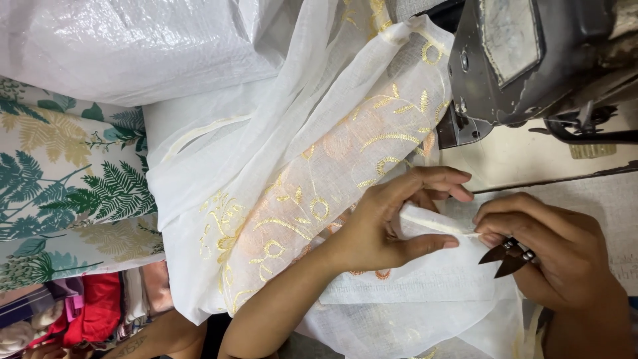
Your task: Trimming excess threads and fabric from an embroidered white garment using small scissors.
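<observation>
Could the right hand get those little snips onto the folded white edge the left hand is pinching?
Probably yes. The right hand holds the snips with their tips right beside the folded edge, which the left hand pinches, and nothing lies between them.

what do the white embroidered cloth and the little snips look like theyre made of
White cloth: seems a sheer, loosely woven fabric, since the weave shows and light passes through; the embroidery looks like glossy gold thread. Snips in the right hand: dark blades, probably metal, with a dull finish. The left hand pinches a folded edge.
</observation>
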